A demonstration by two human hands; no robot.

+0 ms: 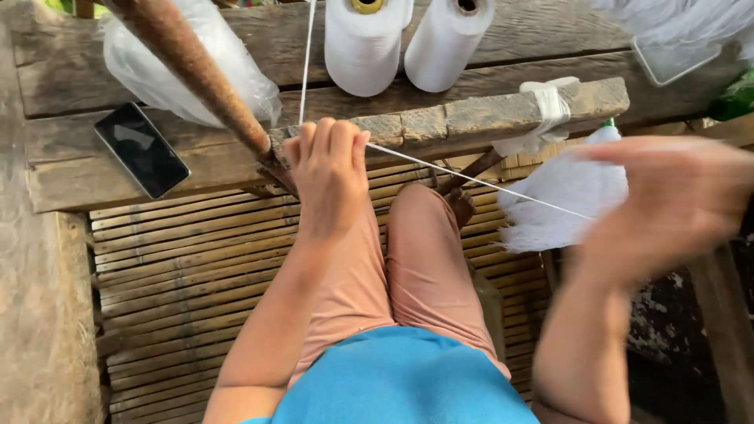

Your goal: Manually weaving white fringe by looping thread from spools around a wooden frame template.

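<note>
A smartphone [142, 150] with a dark, blank rectangular screen lies on the wooden plank, beside a clear plastic bag [188, 71].

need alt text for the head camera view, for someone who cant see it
Seen from above, a seated person's left hand grips a white thread at a rough wooden beam, while the blurred right hand draws it out taut. Two white thread cones and a dark phone rest on the plank bench beyond.
</note>
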